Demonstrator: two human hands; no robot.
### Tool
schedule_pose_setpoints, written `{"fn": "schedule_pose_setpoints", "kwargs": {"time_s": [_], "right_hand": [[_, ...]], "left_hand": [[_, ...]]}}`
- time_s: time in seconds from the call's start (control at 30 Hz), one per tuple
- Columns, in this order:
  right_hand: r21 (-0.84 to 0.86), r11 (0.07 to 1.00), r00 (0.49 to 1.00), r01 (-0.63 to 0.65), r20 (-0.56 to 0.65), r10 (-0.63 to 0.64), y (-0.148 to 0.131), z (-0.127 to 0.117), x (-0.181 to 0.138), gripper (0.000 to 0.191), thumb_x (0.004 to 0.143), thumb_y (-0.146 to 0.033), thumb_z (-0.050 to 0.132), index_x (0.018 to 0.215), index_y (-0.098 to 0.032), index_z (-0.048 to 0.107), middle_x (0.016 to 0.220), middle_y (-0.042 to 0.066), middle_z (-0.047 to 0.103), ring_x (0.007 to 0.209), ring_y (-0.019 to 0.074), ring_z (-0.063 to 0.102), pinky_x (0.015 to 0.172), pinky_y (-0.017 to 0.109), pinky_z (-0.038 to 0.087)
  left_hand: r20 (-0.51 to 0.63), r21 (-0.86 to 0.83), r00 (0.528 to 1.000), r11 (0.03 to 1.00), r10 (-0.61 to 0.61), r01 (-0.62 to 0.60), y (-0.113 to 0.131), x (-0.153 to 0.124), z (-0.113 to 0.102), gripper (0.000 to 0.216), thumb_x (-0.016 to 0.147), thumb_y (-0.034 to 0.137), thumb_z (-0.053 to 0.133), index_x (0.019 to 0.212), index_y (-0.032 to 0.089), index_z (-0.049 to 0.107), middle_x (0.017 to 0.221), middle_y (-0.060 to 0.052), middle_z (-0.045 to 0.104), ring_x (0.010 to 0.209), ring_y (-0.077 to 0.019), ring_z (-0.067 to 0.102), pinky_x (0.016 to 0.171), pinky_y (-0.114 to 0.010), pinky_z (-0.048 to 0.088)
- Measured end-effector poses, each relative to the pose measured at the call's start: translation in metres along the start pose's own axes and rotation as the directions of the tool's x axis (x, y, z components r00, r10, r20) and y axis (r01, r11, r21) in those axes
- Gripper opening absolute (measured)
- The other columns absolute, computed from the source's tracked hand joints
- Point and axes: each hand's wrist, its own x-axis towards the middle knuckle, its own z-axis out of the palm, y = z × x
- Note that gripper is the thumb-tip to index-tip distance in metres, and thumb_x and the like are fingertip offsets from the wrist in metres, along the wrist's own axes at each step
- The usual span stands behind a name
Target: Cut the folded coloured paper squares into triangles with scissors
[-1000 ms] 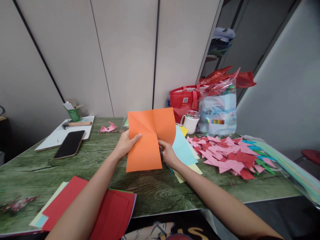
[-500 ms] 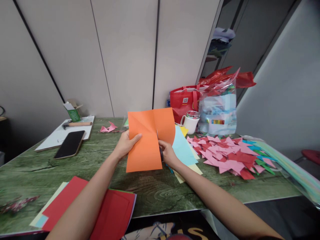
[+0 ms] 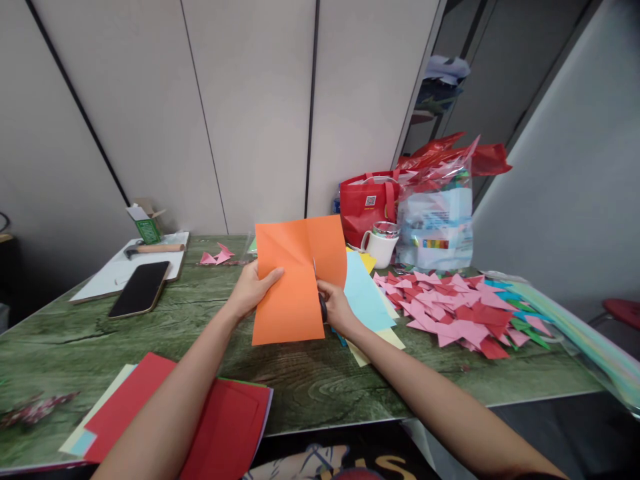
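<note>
Orange sheet (image 3: 285, 303) held up above the bench (image 3: 295, 383), roughly upright, between the two hands. From where I stand, its long axis runs up and away from the person, taller than wide. Key relation: sheet sits right of the left hand (image 3: 253, 288) and up-left of the right hand (image 3: 336, 307). Left is nearer, actually gripping it: thumb in front, fingers behind, pinched on the left edge. Right is curled around scissors (image 3: 323, 309), dark handle showing, a sliver of blade at the slit, pointing along the long axis; blade gap too small to judge. Slit splits the lower part, and the right-hand flap bows out. Creases meet near the middle.

Next out: pale blue paper (image 3: 367, 303) just behind the right hand, pile of paper stars (image 3: 450, 310) farther right, white mug (image 3: 383, 248) behind. Red sheets (image 3: 235, 417) under the left forearm. Phone (image 3: 140, 288) and hammer (image 3: 160, 249) well off to the left.
</note>
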Motion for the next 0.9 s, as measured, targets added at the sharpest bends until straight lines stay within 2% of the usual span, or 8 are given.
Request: {"fn": "schedule_pose_setpoints", "kwargs": {"time_s": [0.13, 0.43, 0.6, 0.9], "right_hand": [[-0.005, 1.000, 1.000, -0.003, -0.009, 0.003, -0.0002, 0.0005, -0.0005, 0.017, 0.061, -0.026, 0.061, 0.074, -0.016, 0.058, 0.046, -0.006, 0.048, 0.043, 0.0093, 0.043, 0.045, 0.021, 0.036], [-0.010, 1.000, 1.000, 0.016, -0.014, -0.016, -0.0024, 0.0005, -0.0011, 0.019, 0.062, -0.026, 0.060, 0.078, -0.016, 0.059, 0.050, -0.005, 0.052, 0.047, 0.0109, 0.046, 0.047, 0.022, 0.037], [-0.034, 0.999, 1.000, 0.007, -0.027, -0.008, -0.0013, 0.0005, -0.0011, 0.014, 0.061, -0.026, 0.059, 0.070, -0.016, 0.057, 0.047, -0.005, 0.048, 0.044, 0.0093, 0.043, 0.045, 0.021, 0.036], [-0.072, 0.997, 0.999, -0.016, -0.042, 0.013, -0.0075, 0.0026, -0.0028, 0.015, 0.063, -0.030, 0.057, 0.070, -0.017, 0.058, 0.037, -0.008, 0.038, 0.040, 0.0094, 0.041, 0.043, 0.022, 0.037]], "left_hand": [[0.000, 0.015, 1.000, 1.000, 0.003, -0.003, -0.0005, 0.0005, -0.0007, 0.032, 0.066, 0.034, 0.062, 0.090, 0.015, 0.053, 0.099, -0.011, 0.064, 0.072, -0.0205, 0.064, 0.055, -0.029, 0.051], [0.008, -0.015, 1.000, 1.000, 0.003, -0.003, -0.0024, 0.0010, -0.0002, 0.029, 0.067, 0.032, 0.061, 0.089, 0.015, 0.053, 0.097, -0.011, 0.064, 0.070, -0.0198, 0.064, 0.056, -0.029, 0.051], [0.016, -0.026, 1.000, 1.000, 0.008, -0.008, -0.0037, 0.0014, -0.0009, 0.029, 0.068, 0.032, 0.061, 0.090, 0.015, 0.053, 0.098, -0.012, 0.064, 0.070, -0.0199, 0.064, 0.056, -0.029, 0.051], [0.021, -0.021, 1.000, 1.000, -0.006, 0.006, -0.0020, -0.0001, 0.0000, 0.031, 0.068, 0.034, 0.061, 0.091, 0.015, 0.053, 0.098, -0.011, 0.064, 0.073, -0.0210, 0.064, 0.056, -0.029, 0.052]]}}
